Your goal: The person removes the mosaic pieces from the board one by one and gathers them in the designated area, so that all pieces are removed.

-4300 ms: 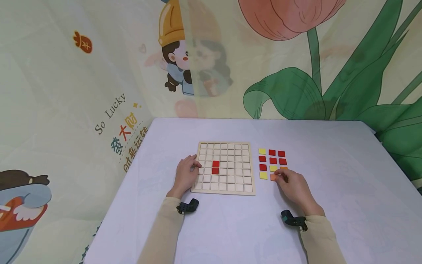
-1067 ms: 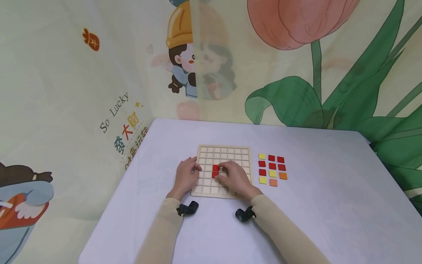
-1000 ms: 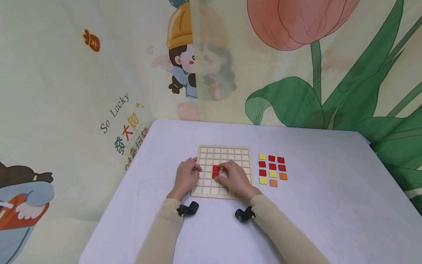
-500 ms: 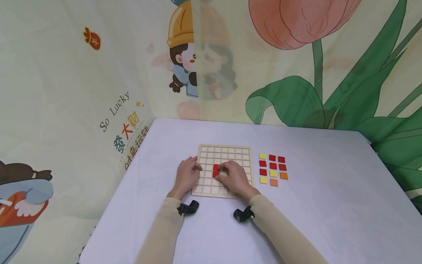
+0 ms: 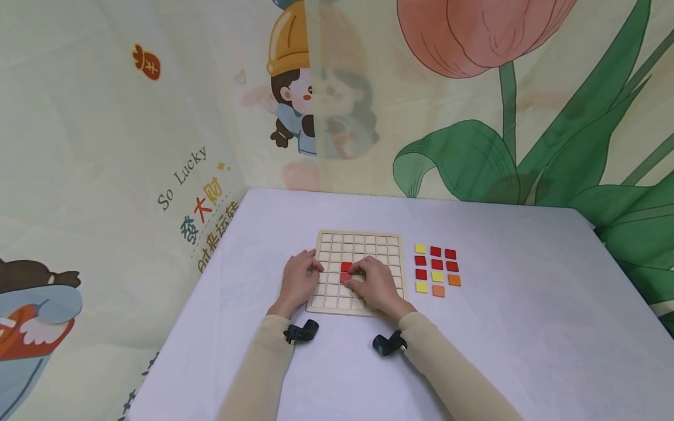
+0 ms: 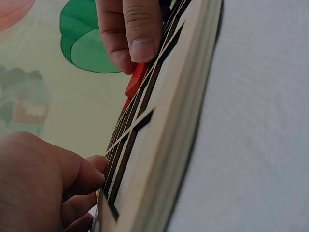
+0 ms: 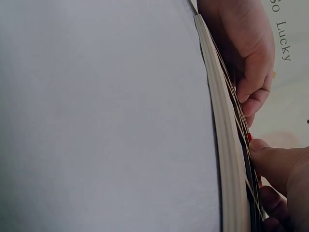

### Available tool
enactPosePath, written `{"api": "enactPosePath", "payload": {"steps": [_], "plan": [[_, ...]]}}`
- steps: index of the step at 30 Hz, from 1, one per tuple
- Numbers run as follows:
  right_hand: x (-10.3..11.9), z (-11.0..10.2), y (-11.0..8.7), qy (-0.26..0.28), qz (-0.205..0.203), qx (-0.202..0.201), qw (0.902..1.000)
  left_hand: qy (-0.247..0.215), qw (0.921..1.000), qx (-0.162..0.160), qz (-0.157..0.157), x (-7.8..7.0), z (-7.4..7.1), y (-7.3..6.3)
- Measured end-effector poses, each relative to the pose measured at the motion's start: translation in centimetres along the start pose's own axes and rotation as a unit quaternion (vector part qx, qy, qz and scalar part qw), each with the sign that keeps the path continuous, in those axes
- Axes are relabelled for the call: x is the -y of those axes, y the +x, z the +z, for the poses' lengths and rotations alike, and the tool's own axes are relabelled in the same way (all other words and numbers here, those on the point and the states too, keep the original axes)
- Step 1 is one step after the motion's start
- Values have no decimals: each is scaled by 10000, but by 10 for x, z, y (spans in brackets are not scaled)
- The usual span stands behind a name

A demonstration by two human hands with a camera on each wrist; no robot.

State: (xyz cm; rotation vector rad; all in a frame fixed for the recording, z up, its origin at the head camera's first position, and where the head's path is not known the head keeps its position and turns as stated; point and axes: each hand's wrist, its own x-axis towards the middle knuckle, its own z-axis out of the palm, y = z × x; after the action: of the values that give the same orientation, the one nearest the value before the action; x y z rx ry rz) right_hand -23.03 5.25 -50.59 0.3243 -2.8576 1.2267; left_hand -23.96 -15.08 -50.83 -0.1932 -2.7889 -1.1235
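Note:
A square wooden grid board [image 5: 374,240] lies on the table. Two red tiles sit near its middle, an upper red tile [image 5: 346,266] and a lower red tile [image 5: 345,278]. Reaching in from the right, my right hand [image 5: 376,283] pinches the lower red tile by its right side, thumb and index at it. In the left wrist view this tile [image 6: 135,83] slants up from the grid under the thumb. My left hand [image 5: 300,280] rests on the board's left edge with fingers loosely bent. Grid cells beneath the right hand are hidden.
Right of the board, red tiles [image 5: 437,264], yellow tiles [image 5: 422,287] and orange tiles [image 5: 438,291] lie in neat rows on the white tabletop [image 5: 526,327]. A printed cloth [image 5: 458,158] hangs behind the table.
Earlier my right hand was at the near end of the loose tiles; it moved left onto the board, and one tile there is gone. Lately the lower red tile looks lighter. The left hand stays.

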Motion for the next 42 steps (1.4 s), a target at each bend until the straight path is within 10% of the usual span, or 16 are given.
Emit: {"api": "enactPosePath", "payload": {"steps": [11,42], "plan": [[6,2,-4,-474,-578,-158,9971,21,10000,3,9,-2,0,0],[-4,-10,-23,482,-121,229,9985,-53,10000,10,-17,1,4,2]]}}
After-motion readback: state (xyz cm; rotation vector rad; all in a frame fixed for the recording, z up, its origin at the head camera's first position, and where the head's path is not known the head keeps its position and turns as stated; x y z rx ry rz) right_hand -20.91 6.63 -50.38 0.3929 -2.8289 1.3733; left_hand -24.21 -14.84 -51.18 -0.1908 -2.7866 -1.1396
